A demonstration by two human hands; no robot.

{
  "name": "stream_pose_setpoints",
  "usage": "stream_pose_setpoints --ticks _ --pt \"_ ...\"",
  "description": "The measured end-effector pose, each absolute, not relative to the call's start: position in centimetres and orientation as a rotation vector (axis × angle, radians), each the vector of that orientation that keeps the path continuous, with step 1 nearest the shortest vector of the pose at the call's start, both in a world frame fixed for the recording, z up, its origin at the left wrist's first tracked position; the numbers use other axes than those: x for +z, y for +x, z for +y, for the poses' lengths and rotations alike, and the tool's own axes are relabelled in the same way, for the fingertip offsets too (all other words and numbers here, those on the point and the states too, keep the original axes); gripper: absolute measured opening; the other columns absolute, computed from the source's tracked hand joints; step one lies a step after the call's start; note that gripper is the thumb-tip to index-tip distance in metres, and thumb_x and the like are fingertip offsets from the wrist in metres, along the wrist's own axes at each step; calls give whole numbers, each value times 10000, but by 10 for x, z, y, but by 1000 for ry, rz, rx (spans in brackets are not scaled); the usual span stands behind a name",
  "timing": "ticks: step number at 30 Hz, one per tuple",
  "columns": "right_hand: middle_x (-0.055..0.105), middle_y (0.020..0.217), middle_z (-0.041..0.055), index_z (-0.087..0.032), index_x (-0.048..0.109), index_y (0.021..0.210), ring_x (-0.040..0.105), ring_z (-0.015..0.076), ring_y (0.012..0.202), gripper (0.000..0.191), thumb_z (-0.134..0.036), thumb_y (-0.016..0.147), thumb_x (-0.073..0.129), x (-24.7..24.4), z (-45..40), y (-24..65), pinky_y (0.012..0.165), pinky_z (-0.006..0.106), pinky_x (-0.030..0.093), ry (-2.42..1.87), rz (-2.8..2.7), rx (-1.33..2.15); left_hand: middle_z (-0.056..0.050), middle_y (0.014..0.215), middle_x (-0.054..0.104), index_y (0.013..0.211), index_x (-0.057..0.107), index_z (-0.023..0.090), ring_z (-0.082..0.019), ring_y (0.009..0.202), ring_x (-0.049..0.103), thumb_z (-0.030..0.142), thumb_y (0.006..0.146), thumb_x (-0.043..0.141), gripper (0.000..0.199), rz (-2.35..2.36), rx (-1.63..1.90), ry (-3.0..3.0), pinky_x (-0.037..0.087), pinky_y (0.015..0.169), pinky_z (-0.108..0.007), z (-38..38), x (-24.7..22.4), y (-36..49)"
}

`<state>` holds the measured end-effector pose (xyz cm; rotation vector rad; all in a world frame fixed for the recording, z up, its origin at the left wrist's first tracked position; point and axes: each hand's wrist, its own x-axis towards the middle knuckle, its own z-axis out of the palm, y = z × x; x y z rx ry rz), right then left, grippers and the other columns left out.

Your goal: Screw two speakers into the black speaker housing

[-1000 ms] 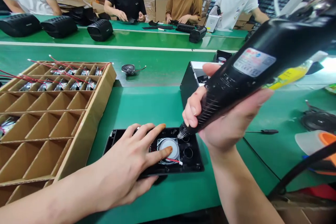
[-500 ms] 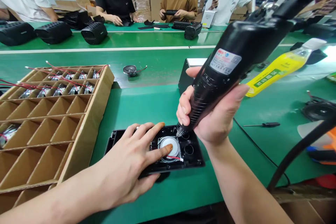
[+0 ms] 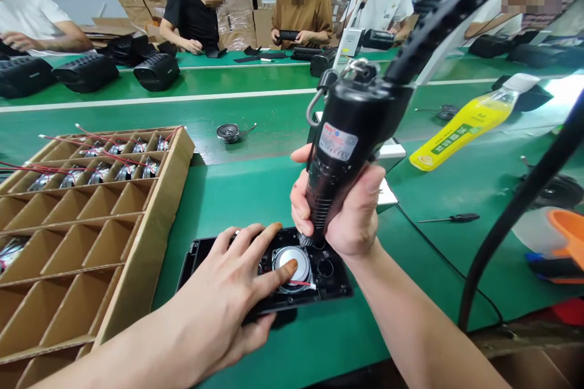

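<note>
Basically keep the electric screwdriver (image 3: 344, 152), gripped in the right hand (image 3: 347, 213), plumb over the screw point beside the speaker driver (image 3: 292, 262), while the left hand (image 3: 228, 298) lies open, pressing the black panel (image 3: 269, 270) flat on the surface (image 3: 255, 188) (bit tip hidden).

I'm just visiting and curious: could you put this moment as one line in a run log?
left hand: pressing speaker into black panel | right hand: gripping electric screwdriver, tip down at panel | cardboard divider tray: beside left arm
</note>
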<state>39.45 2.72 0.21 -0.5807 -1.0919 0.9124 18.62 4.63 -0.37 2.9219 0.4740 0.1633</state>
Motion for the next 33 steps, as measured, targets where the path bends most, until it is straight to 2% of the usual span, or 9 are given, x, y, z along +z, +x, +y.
stream_pose_setpoints --ticks 9,14,17,19,23,27,30,33 --pt "601 656 -22 -225 610 1183 468 107 400 679 -837 912 496 -2 26 389 360 230 366 -589 -1067 964 -163 1566 473 1420 632 390 -458 1354 481 335 807 751 626 477 228 2935 455 1032 -660 49 -14 185" --pt "611 625 -29 -266 695 1188 471 112 381 615 -796 896 584 21 16 397 354 235 380 -526 -987 973 -124 1588 473 1397 631 428 -446 1380 485 277 750 748 674 580 304 2928 426 1076 -680 43 -16 185" --pt "631 605 -33 -301 738 1137 506 125 382 548 -775 898 600 52 1 418 355 246 423 -548 -1001 773 -131 1642 421 1481 551 402 -455 1404 481 202 721 715 803 466 313 3022 449 1061 -687 46 -16 180" --pt "616 576 -27 -286 762 1069 512 135 382 529 -759 911 587 71 -5 434 348 260 427 -643 -1038 494 -147 1680 366 1545 478 386 -474 1407 481 203 707 716 890 354 289 3080 477 1030 -699 50 -18 175" --pt "542 508 -24 -213 717 920 490 158 351 603 -801 851 604 85 1 456 269 279 328 -812 -973 60 -117 1753 207 1603 382 434 -507 1471 395 266 715 734 970 366 295 3101 489 1014 -731 56 -26 161" --pt "517 467 -42 -220 663 926 436 149 301 667 -864 852 505 74 12 460 249 265 276 -867 -946 83 -88 1778 114 1632 338 426 -480 1522 347 220 817 677 907 412 194 3119 497 1053 -702 58 -23 148" --pt "511 460 -51 -233 664 905 414 152 284 691 -904 782 553 67 13 461 233 275 268 -880 -928 128 -44 1779 135 1632 342 427 -447 1529 363 181 845 668 887 395 116 3059 485 1121 -644 60 -15 143" --pt "512 472 -49 -244 680 905 422 159 297 673 -894 754 600 64 10 462 231 282 269 -885 -913 129 -39 1780 124 1639 318 442 -461 1522 371 178 835 660 912 375 123 3008 488 1102 -681 62 -12 142"
